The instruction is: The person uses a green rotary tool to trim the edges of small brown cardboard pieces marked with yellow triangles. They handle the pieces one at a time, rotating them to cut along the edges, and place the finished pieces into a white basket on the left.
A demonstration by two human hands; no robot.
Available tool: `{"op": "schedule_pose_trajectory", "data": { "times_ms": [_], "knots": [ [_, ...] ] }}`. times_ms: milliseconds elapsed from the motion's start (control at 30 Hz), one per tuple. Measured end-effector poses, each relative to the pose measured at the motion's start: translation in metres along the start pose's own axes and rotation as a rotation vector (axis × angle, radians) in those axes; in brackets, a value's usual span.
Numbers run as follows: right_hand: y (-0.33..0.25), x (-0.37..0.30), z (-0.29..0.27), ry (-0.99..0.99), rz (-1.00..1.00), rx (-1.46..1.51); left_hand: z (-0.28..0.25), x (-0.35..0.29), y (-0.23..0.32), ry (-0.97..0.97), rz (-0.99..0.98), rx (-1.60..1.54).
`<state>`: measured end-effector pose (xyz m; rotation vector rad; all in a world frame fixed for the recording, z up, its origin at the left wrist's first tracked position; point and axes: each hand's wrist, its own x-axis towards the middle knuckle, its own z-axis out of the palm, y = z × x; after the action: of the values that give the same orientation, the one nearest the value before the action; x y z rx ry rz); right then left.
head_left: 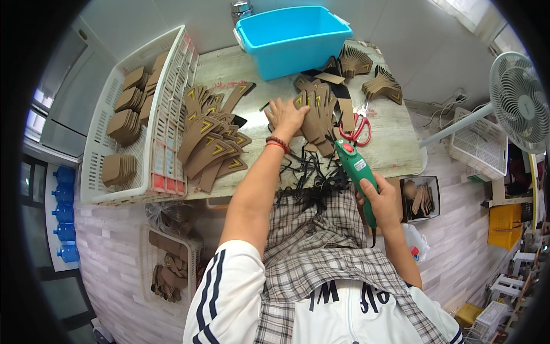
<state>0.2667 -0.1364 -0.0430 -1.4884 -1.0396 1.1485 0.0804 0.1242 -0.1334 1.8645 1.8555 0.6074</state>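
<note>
My left hand [286,117] lies over the near-left edge of a pile of brown curved strap pieces [315,112] with yellow angle marks. Its fingers are stretched out and the thumb, set apart, touches the pieces. My right hand [378,198] is wrapped round a green corded power tool [354,160] with a red button. The tool's thin tip points at the pile's right edge; whether it touches cannot be seen. Red-handled scissors [358,129] lie just beyond the tool. Black strip offcuts [312,172] are heaped along the table's front edge and over my plaid apron [321,223].
A second pile of marked pieces [212,143] lies left, beside a white crate [163,120] holding brown stacks. A blue tub [298,54] stands at the back. Fanned brown pieces [382,86] lie at the far right of the table [395,143], near a fan [521,103].
</note>
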Motion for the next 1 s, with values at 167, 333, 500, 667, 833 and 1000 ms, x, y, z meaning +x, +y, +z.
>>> {"op": "schedule_pose_trajectory", "data": {
  "times_ms": [167, 333, 500, 667, 833, 1000],
  "knots": [
    [0.008, 0.002, -0.001, 0.037, 0.023, -0.018, 0.021, -0.009, 0.009, 0.447, 0.183, -0.2],
    [0.004, 0.009, 0.01, 0.069, -0.016, 0.015, -0.009, -0.026, 0.02, 0.25, 0.086, -0.954],
    [-0.004, 0.011, 0.015, 0.105, -0.075, -0.024, -0.051, -0.075, 0.044, 0.111, 0.044, -1.428],
    [-0.014, 0.002, 0.021, 0.091, -0.087, -0.026, -0.066, -0.108, 0.05, 0.04, -0.053, -1.565],
    [-0.014, -0.004, 0.022, 0.059, -0.09, 0.006, -0.063, -0.119, 0.056, 0.005, -0.114, -1.627],
    [-0.013, -0.005, 0.02, 0.068, -0.114, 0.047, -0.06, -0.131, 0.062, -0.095, -0.151, -1.683]
  ]
}}
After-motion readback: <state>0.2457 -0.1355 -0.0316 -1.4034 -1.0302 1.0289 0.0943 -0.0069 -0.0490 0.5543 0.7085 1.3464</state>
